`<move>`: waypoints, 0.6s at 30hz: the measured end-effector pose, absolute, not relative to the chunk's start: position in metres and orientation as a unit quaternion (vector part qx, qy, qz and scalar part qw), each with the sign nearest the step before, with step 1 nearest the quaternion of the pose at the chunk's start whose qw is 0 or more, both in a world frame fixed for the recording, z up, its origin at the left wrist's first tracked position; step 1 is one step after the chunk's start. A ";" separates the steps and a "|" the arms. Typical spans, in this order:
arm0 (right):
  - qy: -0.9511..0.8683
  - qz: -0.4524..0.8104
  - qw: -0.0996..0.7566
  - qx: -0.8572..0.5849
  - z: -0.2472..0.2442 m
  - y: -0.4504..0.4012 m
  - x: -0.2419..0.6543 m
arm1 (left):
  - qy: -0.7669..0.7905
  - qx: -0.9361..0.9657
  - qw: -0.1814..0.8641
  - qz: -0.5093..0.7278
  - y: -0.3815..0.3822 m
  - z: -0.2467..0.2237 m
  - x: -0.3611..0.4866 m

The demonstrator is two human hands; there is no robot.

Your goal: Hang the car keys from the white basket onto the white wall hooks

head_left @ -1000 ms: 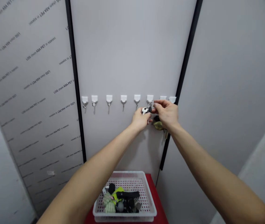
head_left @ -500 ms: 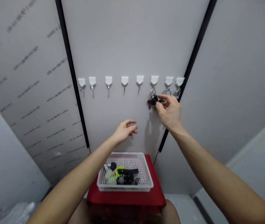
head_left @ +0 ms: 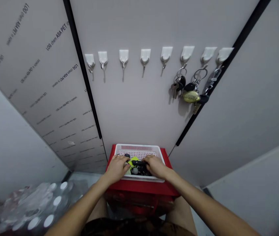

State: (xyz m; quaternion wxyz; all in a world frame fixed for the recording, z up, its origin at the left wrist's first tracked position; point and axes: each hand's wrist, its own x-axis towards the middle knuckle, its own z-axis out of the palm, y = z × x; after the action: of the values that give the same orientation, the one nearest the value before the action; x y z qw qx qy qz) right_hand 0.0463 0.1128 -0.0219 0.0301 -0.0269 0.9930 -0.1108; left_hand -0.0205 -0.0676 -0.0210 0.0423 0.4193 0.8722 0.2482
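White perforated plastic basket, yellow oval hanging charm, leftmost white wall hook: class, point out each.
White plastic basket (head_left: 136,147), head view: slotted back wall.
Yellow oval charm (head_left: 191,96), head view: lettered face.
Leftmost white hook (head_left: 89,58), head view: backing plate.

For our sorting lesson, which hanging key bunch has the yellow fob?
The middle bunch, on the second hook from the right; its yellow fob sets it apart from the left bunch and right bunch.

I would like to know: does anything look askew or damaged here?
Nothing looks plainly damaged. Only the spacing is odd: the far-left hook and far-right hook sit closer to their neighbours than the middle hooks sit to each other.
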 end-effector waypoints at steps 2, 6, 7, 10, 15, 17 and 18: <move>0.995 -0.078 0.049 -0.023 -0.020 0.117 0.046 | 0.873 0.425 0.040 0.237 -0.064 -0.020 -0.019; 0.994 -0.093 0.056 -0.020 -0.013 0.124 0.046 | 0.862 0.450 0.053 0.226 -0.049 -0.013 -0.017; 0.992 -0.118 0.047 -0.027 -0.008 0.125 0.046 | 0.859 0.460 0.055 0.217 -0.044 -0.011 -0.017; 0.978 -0.205 0.000 -0.034 0.014 0.126 0.043 | 0.854 0.482 0.054 0.188 -0.033 -0.008 -0.015; 0.975 -0.221 -0.009 -0.018 0.033 0.127 0.045 | 0.859 0.491 0.033 0.143 -0.027 -0.010 -0.016; 0.987 -0.158 0.031 -0.010 0.025 0.127 0.047 | 0.866 0.484 0.029 0.121 -0.026 -0.009 -0.015; 0.991 -0.126 0.048 -0.004 0.019 0.127 0.048 | 0.871 0.478 0.032 0.111 -0.025 -0.008 -0.014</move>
State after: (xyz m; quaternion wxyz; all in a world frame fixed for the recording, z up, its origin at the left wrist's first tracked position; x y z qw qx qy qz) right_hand 0.0478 0.1271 0.0188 0.0483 -0.0041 0.9909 -0.1260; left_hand -0.0144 -0.0248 -0.0081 0.0317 0.4779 0.8709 0.1106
